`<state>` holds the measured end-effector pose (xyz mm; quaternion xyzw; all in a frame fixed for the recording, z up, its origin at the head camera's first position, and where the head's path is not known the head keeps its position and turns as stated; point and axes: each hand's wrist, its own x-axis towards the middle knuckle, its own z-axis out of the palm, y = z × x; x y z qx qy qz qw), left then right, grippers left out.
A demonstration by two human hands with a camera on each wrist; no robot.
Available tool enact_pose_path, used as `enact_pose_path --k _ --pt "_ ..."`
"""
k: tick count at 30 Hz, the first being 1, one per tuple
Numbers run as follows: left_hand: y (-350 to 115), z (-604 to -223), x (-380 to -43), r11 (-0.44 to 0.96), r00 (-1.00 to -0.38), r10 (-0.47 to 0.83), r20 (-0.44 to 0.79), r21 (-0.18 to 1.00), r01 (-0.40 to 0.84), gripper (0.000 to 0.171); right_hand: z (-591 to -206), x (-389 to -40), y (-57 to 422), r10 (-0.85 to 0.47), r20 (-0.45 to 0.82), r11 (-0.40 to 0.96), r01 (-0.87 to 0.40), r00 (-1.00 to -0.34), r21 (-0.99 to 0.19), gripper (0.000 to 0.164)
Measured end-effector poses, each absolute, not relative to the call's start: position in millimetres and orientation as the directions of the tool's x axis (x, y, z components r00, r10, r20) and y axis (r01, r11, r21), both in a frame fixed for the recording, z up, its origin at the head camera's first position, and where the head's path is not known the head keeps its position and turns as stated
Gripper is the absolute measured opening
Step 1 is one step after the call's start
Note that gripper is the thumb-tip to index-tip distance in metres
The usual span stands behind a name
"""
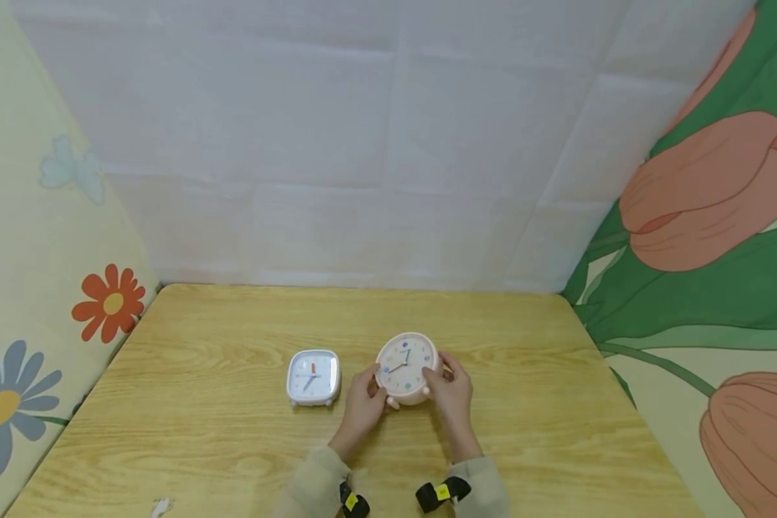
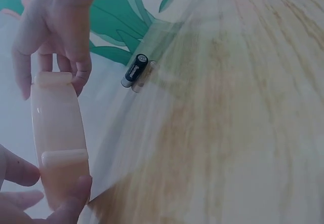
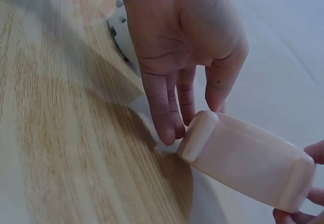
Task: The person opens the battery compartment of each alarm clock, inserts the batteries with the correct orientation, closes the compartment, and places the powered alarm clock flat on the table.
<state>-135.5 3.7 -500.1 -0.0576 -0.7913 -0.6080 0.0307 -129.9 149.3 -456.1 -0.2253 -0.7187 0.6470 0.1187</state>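
A round pale pink clock (image 1: 406, 365) with coloured dots on its dial is held face up, tilted toward me, by both hands. My left hand (image 1: 364, 404) grips its left rim and my right hand (image 1: 451, 392) grips its right rim, each with thumb and fingers. Two short feet on the pink clock's smooth underside (image 2: 59, 117) show in the left wrist view. In the right wrist view its underside (image 3: 248, 158) lies between the fingers of both hands. A white squarish clock (image 1: 314, 377) with a red mark stands left of my left hand.
The wooden table (image 1: 220, 316) meets a white cloth backdrop at the back. Flowered panels stand at left and right. A dark battery (image 2: 135, 71) lies on the table in the left wrist view. A small white scrap (image 1: 160, 507) lies near the front left.
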Motion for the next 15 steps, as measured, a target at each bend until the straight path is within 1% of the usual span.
enact_pose_path --k 2,6,10,15 --pt "4.0 -500.1 -134.3 0.317 -0.982 0.028 0.189 0.930 0.188 0.037 -455.1 -130.1 148.6 0.473 -0.128 0.064 0.179 -0.872 -0.982 0.050" --pt "4.7 -499.6 -133.0 0.332 -0.973 0.014 0.229 0.917 0.220 0.036 -452.9 -129.6 147.0 0.460 -0.141 0.064 0.192 -0.877 -0.979 0.052" --pt "5.2 -498.6 -133.6 0.329 -0.977 0.009 0.212 0.922 0.204 0.034 -450.0 -127.9 143.4 0.458 -0.101 0.080 0.155 -0.883 -0.985 0.051" --pt "5.4 -494.8 -133.2 0.332 -0.984 -0.007 0.180 0.928 0.168 0.032 -449.3 -126.9 139.5 0.459 -0.030 0.144 0.107 -0.888 -0.984 0.048"
